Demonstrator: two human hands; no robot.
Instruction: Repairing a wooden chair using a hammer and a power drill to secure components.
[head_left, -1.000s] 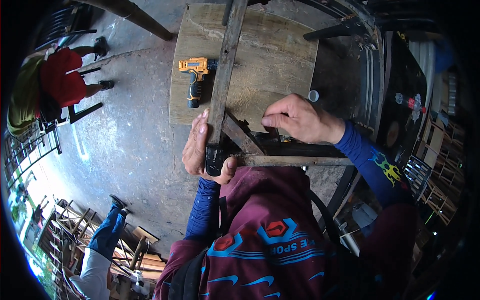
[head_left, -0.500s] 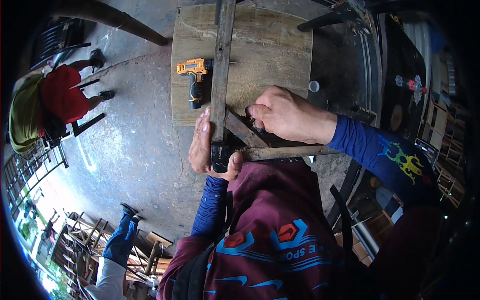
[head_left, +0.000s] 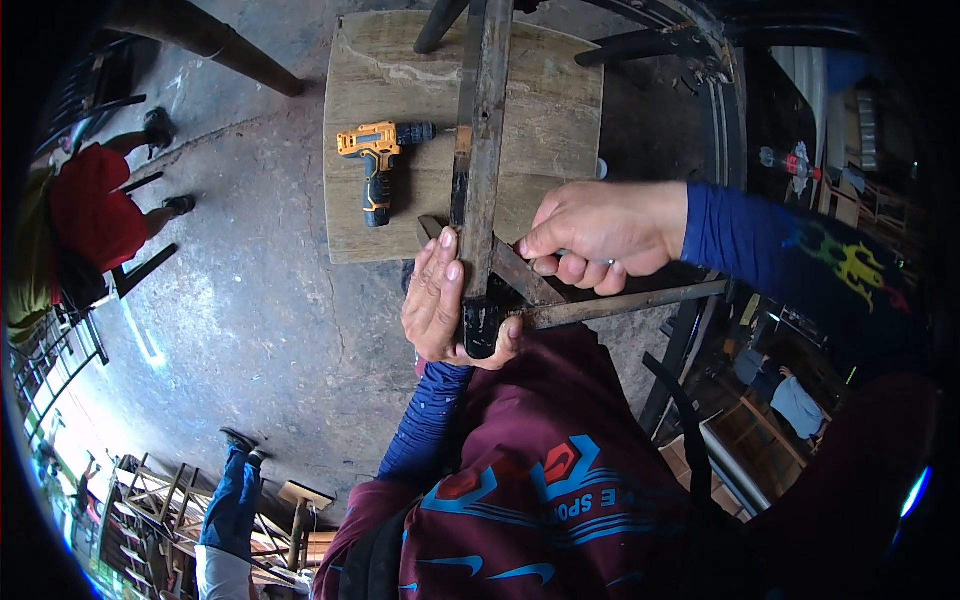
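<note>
My left hand (head_left: 428, 305) is wrapped round the black-capped corner of a worn wooden frame (head_left: 487, 140), thumb on one side and fingers on the other. From that corner a rail (head_left: 640, 301) runs off to the right, and a short diagonal brace (head_left: 528, 277) joins it to the long bar. My right hand (head_left: 610, 230) is closed beside the brace, its fingertips close to the brace's upper end. A small shiny bit shows at its fingers, but I cannot make out what it is.
A yellow and black cordless drill (head_left: 374, 168) lies on a wood-patterned board (head_left: 550, 90) beyond the frame. Dark metal legs (head_left: 640, 47) stand near the board's far side. A person in red shorts (head_left: 98, 200) is at left, another in jeans (head_left: 232, 492) lower left.
The frame and both hands have shifted right relative to the board, uncovering the front of the drill. My right hand has turned, with its fingers now curled lower beside the brace.
</note>
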